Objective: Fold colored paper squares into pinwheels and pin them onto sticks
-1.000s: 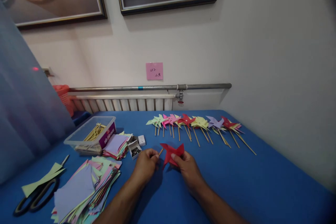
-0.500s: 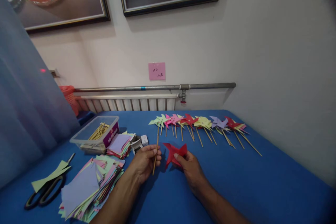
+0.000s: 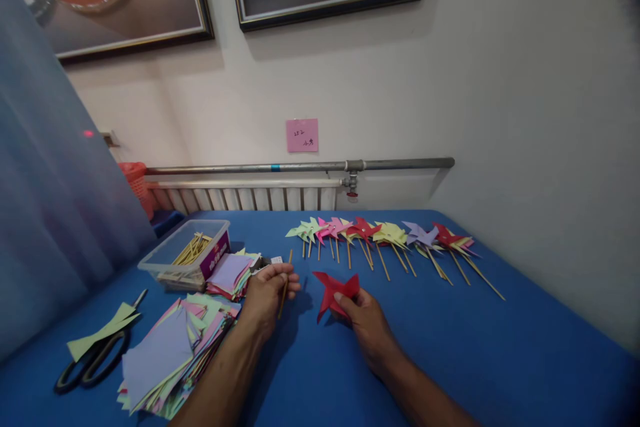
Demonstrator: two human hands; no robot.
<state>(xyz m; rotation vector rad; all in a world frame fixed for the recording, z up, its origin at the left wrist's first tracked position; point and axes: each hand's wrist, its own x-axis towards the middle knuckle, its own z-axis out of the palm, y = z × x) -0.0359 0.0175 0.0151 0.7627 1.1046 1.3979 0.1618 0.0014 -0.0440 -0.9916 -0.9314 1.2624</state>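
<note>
Between the thumb and fingers of my left hand is a thin wooden stick, tilted slightly to the right at its top. My right hand pinches a red paper pinwheel near its middle, thumb on the front. Stick and pinwheel are apart. Just behind my left hand a small box is mostly covered by the fingers. Finished pinwheels on sticks lie in a row beyond my hands, among them a red one and a purple one.
At left stand a clear plastic box of sticks, a small stack of coloured paper and a larger paper pile. Black-handled scissors lie under a pale green paper piece. A blue curtain hangs at the left edge.
My left hand has moved left with the stick, away from the pinwheel and over the small box. My right hand keeps the red pinwheel nearly in place. The view has shifted slightly.
</note>
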